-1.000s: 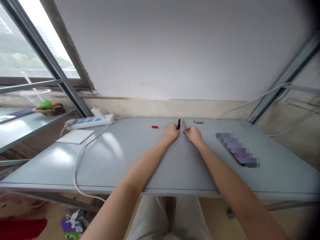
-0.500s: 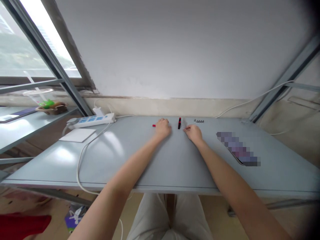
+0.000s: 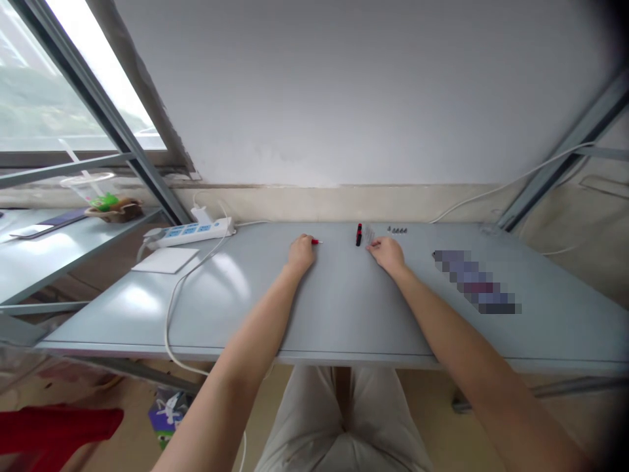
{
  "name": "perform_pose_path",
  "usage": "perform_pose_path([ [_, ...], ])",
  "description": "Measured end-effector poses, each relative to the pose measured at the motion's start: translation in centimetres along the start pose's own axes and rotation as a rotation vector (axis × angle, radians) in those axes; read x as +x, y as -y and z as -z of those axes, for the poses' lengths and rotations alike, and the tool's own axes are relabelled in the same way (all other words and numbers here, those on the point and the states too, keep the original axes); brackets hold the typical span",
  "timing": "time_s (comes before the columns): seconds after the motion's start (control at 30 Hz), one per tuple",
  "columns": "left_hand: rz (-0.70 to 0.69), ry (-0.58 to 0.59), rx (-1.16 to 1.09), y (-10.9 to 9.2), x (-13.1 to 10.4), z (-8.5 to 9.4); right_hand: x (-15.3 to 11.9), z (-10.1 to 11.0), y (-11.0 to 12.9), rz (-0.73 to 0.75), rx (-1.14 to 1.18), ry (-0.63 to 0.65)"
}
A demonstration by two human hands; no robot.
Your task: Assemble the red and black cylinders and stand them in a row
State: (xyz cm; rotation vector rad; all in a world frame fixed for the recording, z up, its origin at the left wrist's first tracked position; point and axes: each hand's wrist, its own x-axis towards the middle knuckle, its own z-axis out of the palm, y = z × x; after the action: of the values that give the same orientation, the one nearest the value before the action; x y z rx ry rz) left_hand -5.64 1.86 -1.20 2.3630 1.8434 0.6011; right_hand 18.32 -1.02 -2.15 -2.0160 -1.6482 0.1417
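My left hand [image 3: 301,254] rests on the grey desk, fingers curled over the handle of a small red screwdriver [image 3: 315,242]. Its thin metal tip points right, out from under the fingertips. To the right stands my right hand [image 3: 388,254], thumb and fingers pinched at the near edge of a small clear plastic piece [image 3: 369,233]. What that piece is, I cannot make out. Just left of it lies a short black-and-red object [image 3: 359,235]. Behind my right hand several small dark pieces [image 3: 400,231] sit in a row, one slightly apart.
A phone with a blurred-out screen [image 3: 476,282] lies on the right. On the left are a white power strip [image 3: 196,231], a flat white box [image 3: 166,260] and a white cable [image 3: 171,308] running over the front edge. The wall borders the desk's back.
My left hand has slid left along the screwdriver, so the tip now shows on its right. The right hand keeps its pinch. The whole view has shifted slightly.
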Motion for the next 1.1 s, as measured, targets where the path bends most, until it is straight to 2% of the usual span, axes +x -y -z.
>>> perform_pose_path([
  [0.17, -0.015, -0.074, 0.011, 0.5, 0.4, -0.3, -0.6, 1.1, 0.5, 0.020, -0.142, 0.043],
  [0.33, -0.041, -0.026, -0.018, -0.1, 0.1, 0.1, -1.4, 1.6, 1.8, 0.094, -0.147, 0.094],
  [0.4, -0.078, -0.021, -0.051, -0.7, -0.1, 0.3, -1.6, 1.5, 2.3, 0.145, -0.071, 0.071],
  [0.5, -0.206, -0.070, -0.135, -2.0, -0.3, 0.3, -1.8, 1.2, 3.1, 0.204, 0.113, 0.062],
  [0.6, -0.341, -0.109, -0.227, -3.4, -0.5, 0.0, -2.0, 1.0, 3.7, 0.226, 0.318, 0.141],
  [0.73, -0.417, -0.061, -0.359, -4.5, -0.6, -0.1, -2.2, 1.2, 4.4, 0.182, 0.548, 0.244],
  [0.87, -0.388, -0.023, -0.491, -4.6, -0.7, 0.3, -2.4, 1.3, 4.9, 0.115, 0.624, 0.295],
  [1.1, -0.224, 0.084, -0.643, -4.5, -0.7, 0.9, -2.1, 1.1, 4.0, 0.217, 0.535, 0.231],
])
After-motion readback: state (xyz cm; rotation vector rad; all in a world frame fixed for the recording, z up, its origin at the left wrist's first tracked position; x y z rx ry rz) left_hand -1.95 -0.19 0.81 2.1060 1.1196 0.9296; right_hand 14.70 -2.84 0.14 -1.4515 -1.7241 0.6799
